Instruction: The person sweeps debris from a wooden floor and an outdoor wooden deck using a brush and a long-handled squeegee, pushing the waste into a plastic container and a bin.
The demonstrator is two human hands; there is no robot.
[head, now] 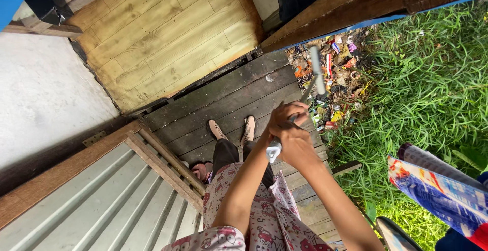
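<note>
Grey pole [311,86] gripped by both hands, left hand [285,115] and right hand [294,142] closed tight round its lower end. Pole tip angles over litter pile [333,86] at the deck [229,98] edge. Best kept steady, feet planted on the planks.

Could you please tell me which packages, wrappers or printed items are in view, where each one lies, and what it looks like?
Heap of crumpled plastic wrappers: between the dark plank deck and the grass; red, orange, yellow, white.
Glossy printed sheet: lower right over the grass; blue, red, white, curved.
White tube end with blue mark: below the clasped hands.
</note>
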